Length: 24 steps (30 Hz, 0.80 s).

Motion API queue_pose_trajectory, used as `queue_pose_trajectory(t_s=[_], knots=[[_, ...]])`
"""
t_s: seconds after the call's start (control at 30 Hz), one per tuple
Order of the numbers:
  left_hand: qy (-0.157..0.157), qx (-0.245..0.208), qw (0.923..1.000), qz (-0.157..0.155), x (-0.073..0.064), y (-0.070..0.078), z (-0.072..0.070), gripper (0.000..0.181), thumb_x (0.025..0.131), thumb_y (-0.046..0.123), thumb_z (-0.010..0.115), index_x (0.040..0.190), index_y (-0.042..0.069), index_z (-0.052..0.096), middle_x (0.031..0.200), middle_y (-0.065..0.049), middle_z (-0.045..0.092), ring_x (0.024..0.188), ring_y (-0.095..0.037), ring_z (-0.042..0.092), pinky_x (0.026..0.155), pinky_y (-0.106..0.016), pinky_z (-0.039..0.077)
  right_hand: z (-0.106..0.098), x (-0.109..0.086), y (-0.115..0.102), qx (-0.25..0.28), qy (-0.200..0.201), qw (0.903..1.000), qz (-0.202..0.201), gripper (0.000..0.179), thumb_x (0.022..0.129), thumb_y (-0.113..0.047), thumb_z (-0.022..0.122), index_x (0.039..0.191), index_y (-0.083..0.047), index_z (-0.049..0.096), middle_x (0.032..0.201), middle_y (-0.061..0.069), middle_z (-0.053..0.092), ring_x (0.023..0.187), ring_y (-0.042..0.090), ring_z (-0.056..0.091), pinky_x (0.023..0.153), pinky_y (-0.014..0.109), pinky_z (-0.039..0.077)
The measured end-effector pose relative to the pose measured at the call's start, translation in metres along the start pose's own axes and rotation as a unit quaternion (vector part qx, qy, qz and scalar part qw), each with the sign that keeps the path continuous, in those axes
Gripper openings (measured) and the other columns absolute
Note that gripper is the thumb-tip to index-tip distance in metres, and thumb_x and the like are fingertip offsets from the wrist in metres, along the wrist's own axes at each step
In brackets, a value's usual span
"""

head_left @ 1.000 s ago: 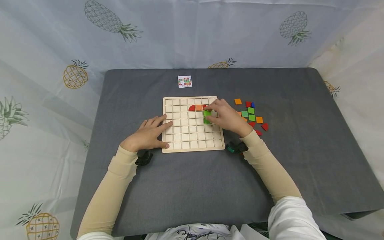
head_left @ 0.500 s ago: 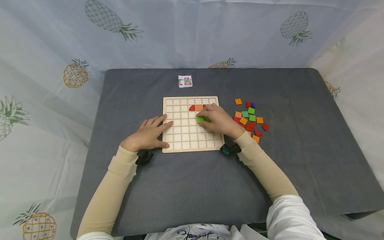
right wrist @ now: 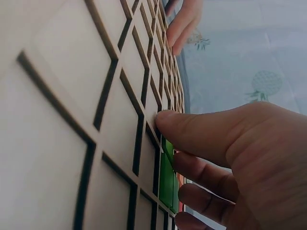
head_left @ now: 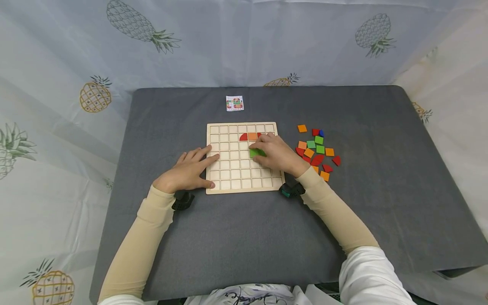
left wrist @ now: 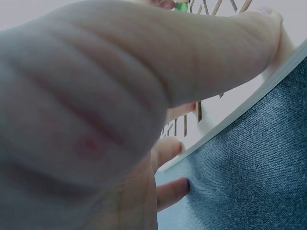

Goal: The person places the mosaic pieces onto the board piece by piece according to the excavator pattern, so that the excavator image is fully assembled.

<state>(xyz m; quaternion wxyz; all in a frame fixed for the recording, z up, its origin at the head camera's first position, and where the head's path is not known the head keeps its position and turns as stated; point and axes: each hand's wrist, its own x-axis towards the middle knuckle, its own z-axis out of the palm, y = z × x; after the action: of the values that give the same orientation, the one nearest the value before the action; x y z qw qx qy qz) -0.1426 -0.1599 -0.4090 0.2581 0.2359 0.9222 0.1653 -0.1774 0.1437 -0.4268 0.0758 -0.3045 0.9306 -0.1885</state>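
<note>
A grey-covered bench spreads beneath both hands, carrying a wooden grid board between them. The left hand lies spread, fingertips on the board's near-side left edge. The right hand reaches over the board from its other side, thumb and fingers curled about a green piece. To the right of that hand lie loose tiles in red, orange, green and blue; ahead of it and leftward lies a small printed card. Just beyond its fingertips, an orange tile sits in the grid, with red beside it.

The right hand is further left than a second ago, and the green tile in its pinch now shows over a cell one column left. Its placing looks nearly done; whether it is fully seated, I cannot tell.
</note>
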Motion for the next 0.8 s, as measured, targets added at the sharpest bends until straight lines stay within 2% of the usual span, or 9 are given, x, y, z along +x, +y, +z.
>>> queue_pose_trajectory(t_s=[0.23, 0.53, 0.67, 0.8], knots=[[-0.006, 0.000, 0.9999, 0.008, 0.004, 0.005, 0.002, 0.089, 0.090, 0.037, 0.077, 0.162, 0.020, 0.027, 0.172, -0.011, 0.005, 0.157, -0.043, 0.007, 0.123, -0.069, 0.004, -0.005, -0.012, 0.005, 0.029, 0.006, 0.9993, 0.021, 0.040, 0.094, -0.025, 0.072, 0.130, -0.008, 0.069, 0.122, 0.011, 0.065, 0.108, 0.027, 0.053, 0.092, 0.045, 0.042], [0.001, 0.001, 1.0000, 0.003, 0.001, 0.005, 0.004, 0.090, 0.090, 0.036, 0.076, 0.163, 0.018, 0.026, 0.172, -0.013, 0.006, 0.156, -0.044, 0.008, 0.123, -0.066, 0.005, -0.020, -0.024, 0.015, 0.051, 0.048, 0.9964, 0.048, 0.036, 0.097, -0.025, 0.068, 0.129, -0.010, 0.070, 0.123, 0.010, 0.064, 0.105, 0.028, 0.050, 0.086, 0.044, 0.038], [0.000, 0.005, 1.0000, 0.006, 0.000, 0.005, 0.005, 0.090, 0.091, 0.035, 0.076, 0.163, 0.017, 0.025, 0.172, -0.015, 0.006, 0.155, -0.045, 0.008, 0.123, -0.067, 0.006, -0.028, -0.032, 0.023, 0.048, 0.075, 0.9941, 0.063, 0.034, 0.099, -0.024, 0.066, 0.129, -0.009, 0.069, 0.124, 0.012, 0.064, 0.108, 0.030, 0.052, 0.089, 0.047, 0.041], [0.003, 0.010, 0.9998, 0.014, 0.003, 0.008, 0.004, 0.090, 0.091, 0.035, 0.076, 0.162, 0.015, 0.025, 0.171, -0.017, 0.006, 0.154, -0.046, 0.010, 0.122, -0.067, 0.008, -0.034, -0.045, 0.037, 0.044, 0.103, 0.9899, 0.087, 0.034, 0.099, -0.022, 0.065, 0.129, -0.006, 0.068, 0.123, 0.014, 0.064, 0.108, 0.032, 0.055, 0.088, 0.048, 0.042]])
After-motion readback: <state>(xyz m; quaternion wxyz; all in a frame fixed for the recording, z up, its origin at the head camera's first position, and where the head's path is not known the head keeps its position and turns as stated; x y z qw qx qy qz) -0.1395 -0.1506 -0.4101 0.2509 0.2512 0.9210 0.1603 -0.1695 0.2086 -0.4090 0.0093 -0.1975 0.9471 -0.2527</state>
